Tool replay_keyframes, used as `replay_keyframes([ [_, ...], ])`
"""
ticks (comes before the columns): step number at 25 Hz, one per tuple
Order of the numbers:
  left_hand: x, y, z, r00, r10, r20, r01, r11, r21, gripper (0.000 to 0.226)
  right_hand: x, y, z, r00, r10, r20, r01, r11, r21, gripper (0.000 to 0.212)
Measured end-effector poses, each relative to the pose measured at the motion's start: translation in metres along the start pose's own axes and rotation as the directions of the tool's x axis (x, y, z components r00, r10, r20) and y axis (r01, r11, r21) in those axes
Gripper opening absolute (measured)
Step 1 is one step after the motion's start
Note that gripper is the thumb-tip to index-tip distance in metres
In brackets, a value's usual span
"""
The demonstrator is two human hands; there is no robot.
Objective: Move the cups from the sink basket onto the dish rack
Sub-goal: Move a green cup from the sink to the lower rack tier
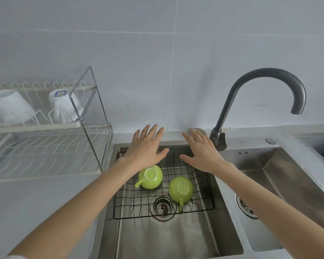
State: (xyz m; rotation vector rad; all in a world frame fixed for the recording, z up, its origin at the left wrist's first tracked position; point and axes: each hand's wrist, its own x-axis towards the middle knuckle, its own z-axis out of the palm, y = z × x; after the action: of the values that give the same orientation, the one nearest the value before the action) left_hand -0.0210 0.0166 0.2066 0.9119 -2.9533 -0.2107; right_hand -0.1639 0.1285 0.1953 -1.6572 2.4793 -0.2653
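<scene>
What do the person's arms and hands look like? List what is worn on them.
Both forearms are bare from wrist to the frame's bottom edge. The left hand and right hand wear no gloves, and no rings, watch or bracelet show. The only clothing in view is a sliver of white sleeve at the bottom left corner, on the left arm. No markings show.

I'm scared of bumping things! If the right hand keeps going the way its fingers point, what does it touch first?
Probably the back ledge of the sink, then the tiled wall. The right hand is open, fingers pointing away and slightly left. Its height is hard to judge.
</scene>
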Motion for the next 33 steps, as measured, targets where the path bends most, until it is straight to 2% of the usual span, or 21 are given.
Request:
replay_keyframes([
  [7, 0.027, 0.011, 0.065, 0.993, -0.011, 0.12, 0.021, 0.996, -0.082, 0.07, 0.009, 0.035, 0.05, 0.98, 0.116, 0.164, -0.139, 0.981, 0.135, 0.072],
  [15, 0.038, 0.019, 0.141, 0.926, -0.094, 0.365, 0.215, 0.927, -0.308, 0.067, 0.013, 0.06, 0.119, 0.902, 0.243, 0.356, -0.364, 0.873, 0.325, 0.061],
  [20, 0.048, 0.02, 0.185, 0.851, -0.18, 0.493, 0.431, 0.776, -0.461, 0.065, 0.02, 0.075, 0.16, 0.818, 0.318, 0.479, -0.523, 0.758, 0.39, 0.055],
  [24, 0.053, 0.019, 0.216, 0.781, -0.244, 0.574, 0.57, 0.654, -0.497, 0.062, 0.026, 0.085, 0.188, 0.755, 0.344, 0.558, -0.614, 0.669, 0.419, 0.057],
  [28, 0.058, 0.023, 0.235, 0.743, -0.279, 0.608, 0.634, 0.584, -0.507, 0.056, 0.031, 0.093, 0.209, 0.721, 0.359, 0.593, -0.672, 0.571, 0.471, 0.062],
  [33, 0.064, 0.027, 0.254, 0.724, -0.315, 0.614, 0.676, 0.5, -0.541, 0.05, 0.035, 0.098, 0.223, 0.696, 0.382, 0.608, -0.706, 0.517, 0.484, 0.066],
])
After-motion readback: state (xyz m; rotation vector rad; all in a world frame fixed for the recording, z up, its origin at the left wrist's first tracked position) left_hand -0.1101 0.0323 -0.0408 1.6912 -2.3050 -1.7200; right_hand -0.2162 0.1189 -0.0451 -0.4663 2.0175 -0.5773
